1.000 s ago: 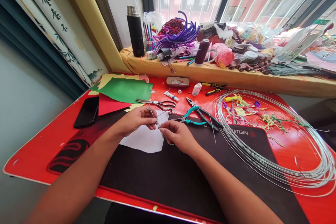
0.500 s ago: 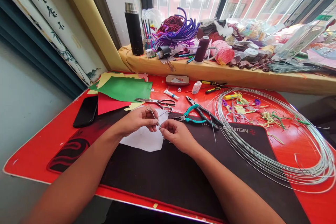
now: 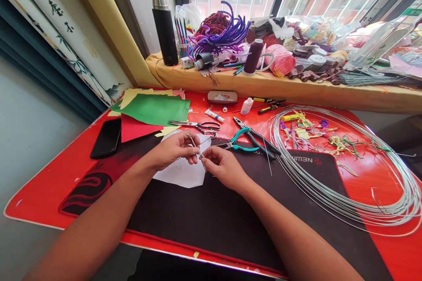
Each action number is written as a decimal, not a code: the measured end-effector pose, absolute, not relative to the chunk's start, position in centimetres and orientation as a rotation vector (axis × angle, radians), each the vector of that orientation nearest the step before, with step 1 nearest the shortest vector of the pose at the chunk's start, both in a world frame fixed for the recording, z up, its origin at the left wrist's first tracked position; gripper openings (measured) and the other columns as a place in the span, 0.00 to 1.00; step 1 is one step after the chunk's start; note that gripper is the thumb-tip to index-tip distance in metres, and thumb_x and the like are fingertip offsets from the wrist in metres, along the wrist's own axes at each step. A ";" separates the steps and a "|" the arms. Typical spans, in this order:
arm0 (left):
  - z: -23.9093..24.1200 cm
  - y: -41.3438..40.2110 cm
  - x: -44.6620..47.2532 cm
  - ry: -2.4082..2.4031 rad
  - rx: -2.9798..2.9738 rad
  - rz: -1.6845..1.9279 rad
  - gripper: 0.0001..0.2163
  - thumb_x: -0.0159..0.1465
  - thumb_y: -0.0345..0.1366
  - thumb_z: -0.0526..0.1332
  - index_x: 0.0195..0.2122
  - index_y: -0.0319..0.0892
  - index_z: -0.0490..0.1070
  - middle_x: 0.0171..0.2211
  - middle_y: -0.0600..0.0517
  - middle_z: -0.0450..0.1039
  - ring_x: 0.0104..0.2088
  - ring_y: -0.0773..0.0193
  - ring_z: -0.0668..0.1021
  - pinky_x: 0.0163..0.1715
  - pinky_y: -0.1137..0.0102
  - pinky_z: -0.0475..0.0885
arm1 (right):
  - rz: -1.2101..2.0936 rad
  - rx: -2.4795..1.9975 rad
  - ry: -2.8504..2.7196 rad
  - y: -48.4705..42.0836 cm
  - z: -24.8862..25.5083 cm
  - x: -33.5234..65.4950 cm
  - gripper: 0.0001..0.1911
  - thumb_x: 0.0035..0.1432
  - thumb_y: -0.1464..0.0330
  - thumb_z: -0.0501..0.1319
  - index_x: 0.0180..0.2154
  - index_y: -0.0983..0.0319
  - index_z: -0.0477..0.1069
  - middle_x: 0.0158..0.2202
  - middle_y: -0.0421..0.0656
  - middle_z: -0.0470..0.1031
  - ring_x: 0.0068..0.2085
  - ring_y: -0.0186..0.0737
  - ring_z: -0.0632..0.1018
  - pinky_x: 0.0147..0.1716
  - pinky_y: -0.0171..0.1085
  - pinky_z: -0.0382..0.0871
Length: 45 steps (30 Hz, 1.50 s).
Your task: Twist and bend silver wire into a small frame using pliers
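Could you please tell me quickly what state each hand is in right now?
Left hand: closed, holding the bent wire piece between thumb and fingers.
Right hand: closed, pinching the lower part of that piece.

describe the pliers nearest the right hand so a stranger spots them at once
On the red table, find the dark mat in front of the person. At its far edge, just beyond the right hand, lie the pliers. Their bright teal handles set them apart from the dark-handled pair right beside them.
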<state>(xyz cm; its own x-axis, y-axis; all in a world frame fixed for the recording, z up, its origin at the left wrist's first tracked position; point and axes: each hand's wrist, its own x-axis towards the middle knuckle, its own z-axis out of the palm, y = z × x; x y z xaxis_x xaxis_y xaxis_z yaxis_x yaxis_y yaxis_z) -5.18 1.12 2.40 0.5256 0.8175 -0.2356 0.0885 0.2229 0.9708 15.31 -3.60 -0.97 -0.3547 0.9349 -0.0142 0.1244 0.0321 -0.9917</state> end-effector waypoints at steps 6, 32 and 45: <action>2.4 1.2 -5.4 0.885 1.313 0.600 0.17 0.60 0.43 0.74 0.40 0.40 0.70 0.27 0.52 0.77 0.26 0.63 0.81 0.29 0.69 0.76 | 1.481 -1.075 -1.563 -3.6 -0.6 15.5 0.13 0.64 0.57 0.62 0.34 0.60 0.71 0.25 0.36 0.72 0.25 0.33 0.68 0.26 0.33 0.61; 1.1 1.1 -4.7 0.953 1.228 0.547 0.17 0.59 0.41 0.72 0.41 0.41 0.67 0.24 0.56 0.74 0.23 0.66 0.78 0.22 0.73 0.68 | 0.773 -1.313 -2.064 -3.7 -0.7 15.7 0.05 0.65 0.71 0.61 0.35 0.61 0.74 0.27 0.38 0.75 0.26 0.33 0.69 0.28 0.33 0.55; 0.2 1.0 -4.4 0.949 1.266 0.638 0.16 0.59 0.40 0.73 0.39 0.42 0.67 0.25 0.57 0.72 0.21 0.68 0.75 0.22 0.73 0.66 | 0.634 -1.379 -2.135 -4.0 -1.0 15.3 0.06 0.67 0.69 0.60 0.36 0.61 0.74 0.29 0.42 0.78 0.28 0.36 0.73 0.29 0.35 0.53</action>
<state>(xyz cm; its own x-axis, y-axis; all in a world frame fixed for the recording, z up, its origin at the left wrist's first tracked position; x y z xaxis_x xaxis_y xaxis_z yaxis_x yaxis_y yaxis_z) -4.43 1.04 0.22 0.4901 0.8391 -0.2362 0.0977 0.2165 0.9714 15.35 -4.03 -1.03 -0.3496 0.9216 0.1684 0.6803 0.3733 -0.6307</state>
